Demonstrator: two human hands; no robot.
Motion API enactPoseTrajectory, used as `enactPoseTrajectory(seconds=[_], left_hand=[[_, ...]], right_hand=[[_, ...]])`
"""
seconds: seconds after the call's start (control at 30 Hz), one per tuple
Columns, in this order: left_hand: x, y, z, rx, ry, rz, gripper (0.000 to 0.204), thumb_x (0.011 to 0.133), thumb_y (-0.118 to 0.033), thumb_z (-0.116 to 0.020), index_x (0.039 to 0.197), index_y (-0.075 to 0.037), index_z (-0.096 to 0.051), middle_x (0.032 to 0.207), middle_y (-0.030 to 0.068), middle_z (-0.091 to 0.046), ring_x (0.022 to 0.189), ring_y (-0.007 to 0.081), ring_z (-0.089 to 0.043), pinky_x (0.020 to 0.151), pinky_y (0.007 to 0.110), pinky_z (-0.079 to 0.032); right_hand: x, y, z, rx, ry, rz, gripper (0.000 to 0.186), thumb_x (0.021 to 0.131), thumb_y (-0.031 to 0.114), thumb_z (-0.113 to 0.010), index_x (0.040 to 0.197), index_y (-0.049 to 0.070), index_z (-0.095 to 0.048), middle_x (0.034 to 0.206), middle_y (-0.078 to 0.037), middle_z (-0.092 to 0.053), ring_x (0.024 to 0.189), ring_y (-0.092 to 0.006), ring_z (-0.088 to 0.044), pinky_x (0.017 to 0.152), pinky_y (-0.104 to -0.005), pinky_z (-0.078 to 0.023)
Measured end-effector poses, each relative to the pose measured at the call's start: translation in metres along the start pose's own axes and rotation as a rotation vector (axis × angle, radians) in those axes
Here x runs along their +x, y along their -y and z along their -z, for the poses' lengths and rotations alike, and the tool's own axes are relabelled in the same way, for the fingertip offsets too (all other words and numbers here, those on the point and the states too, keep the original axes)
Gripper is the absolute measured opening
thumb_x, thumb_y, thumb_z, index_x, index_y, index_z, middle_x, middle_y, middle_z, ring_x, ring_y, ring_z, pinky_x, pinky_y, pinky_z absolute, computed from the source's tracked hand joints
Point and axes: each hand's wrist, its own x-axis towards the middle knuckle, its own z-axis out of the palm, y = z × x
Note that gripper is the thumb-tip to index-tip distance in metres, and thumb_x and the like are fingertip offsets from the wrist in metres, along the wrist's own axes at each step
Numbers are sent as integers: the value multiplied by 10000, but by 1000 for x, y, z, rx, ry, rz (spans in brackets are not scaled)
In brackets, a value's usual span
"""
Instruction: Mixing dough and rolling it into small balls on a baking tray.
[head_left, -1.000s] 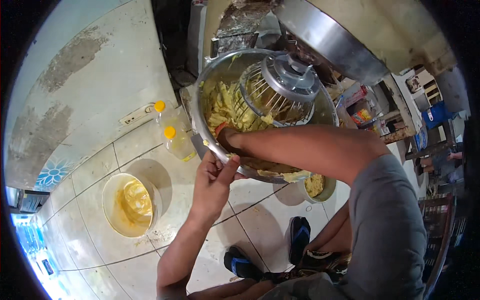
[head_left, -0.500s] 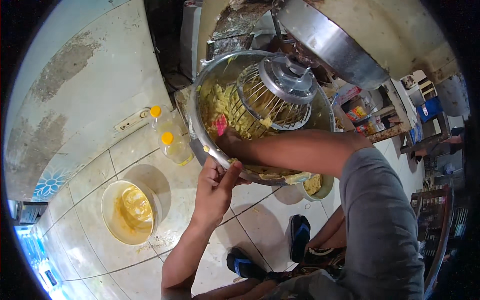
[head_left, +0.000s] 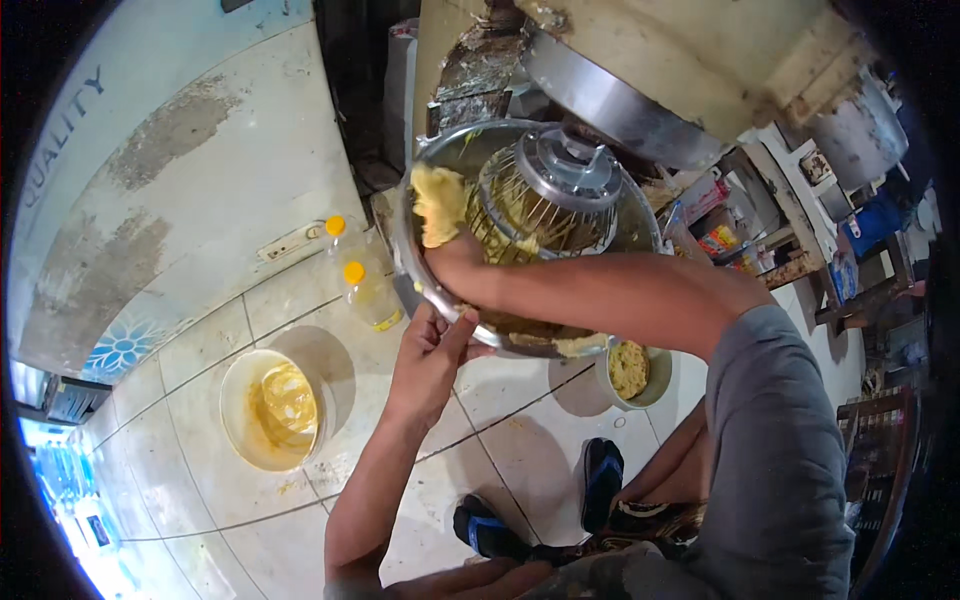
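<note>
My left hand point(head_left: 430, 362) is closed on the near-left rim of a big metal mixing bowl point(head_left: 405, 262), its thumb lying along the edge. Inside that rim is my right hand point(head_left: 456, 264), the forearm reaching across the bowl. A thick lump of pale yellow batter point(head_left: 438, 205) sits at its fingers, covering them and whatever they grip. More batter clings to the bowl's wall. A wire whisk attachment point(head_left: 555, 195) hangs in the bowl beyond my right hand, smeared with batter.
On the tiled floor stand a white bucket point(head_left: 228, 418) with yellow residue, two clear bottles with yellow caps point(head_left: 372, 298), and a smaller container point(head_left: 655, 378) holding batter. The mixer's body point(head_left: 660, 45) overhangs the bowl. At right is a cluttered shelf point(head_left: 775, 265); at left, a worn white cabinet point(head_left: 220, 150).
My right hand has risen toward the bowl's left rim, now with a big batter lump at its fingers. A red checked piece seen there earlier is hidden. My left hand stays on the rim.
</note>
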Motion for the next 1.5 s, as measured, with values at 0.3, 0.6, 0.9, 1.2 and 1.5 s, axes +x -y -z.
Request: enactPoseTrajectory(seconds=[0.3, 0.6, 0.9, 1.2, 1.5], left_hand=[[48, 10, 20, -239, -275, -379, 592, 996, -472, -365, 1472, -125, -308, 1476, 84, -309, 1235, 274, -375, 1061, 371, -271], [35, -34, 70, -101, -453, -423, 573, 1002, -476, -353, 1426, -92, -389, 1397, 56, -416, 1114, 226, -470, 954, 360, -366], [-16, 67, 140, 420, -604, -286, 412, 1022, -386, -356, 1207, -47, -503, 1094, 84, -543, 792, 154, -498, 690, 278, -428], [-33, 108, 166, 498, -537, -135, 380, 1028, -345, -344, 1228, -52, -479, 1083, 101, -525, 768, 164, -520, 652, 271, -445], [-35, 62, 161, 565, -461, 0, 369, 1017, -356, -357, 1205, -73, -502, 1049, 69, -534, 759, 155, -526, 635, 269, -435]], right_hand=[[25, -3, 39, 266, 585, -146, 208, 902, 101, -504, 1054, 22, -623, 922, -63, -614, 721, -130, -523, 633, -260, -416], [13, 56, 51, 56, 608, 16, 140, 875, 132, -486, 940, 49, -577, 783, -67, -546, 605, -141, -449, 505, -277, -356], [-26, 48, 64, -324, 193, 551, 168, 930, 142, -468, 902, 18, -579, 695, -65, -536, 526, -170, -453, 496, -312, -397], [-61, 37, 166, -689, -235, 1044, 162, 943, 138, -548, 1030, 9, -593, 789, -93, -578, 644, -209, -524, 604, -342, -442], [-172, 4, 279, -446, -215, 589, 158, 889, 50, -595, 1046, 39, -601, 805, -78, -581, 669, -221, -543, 603, -335, -435]])
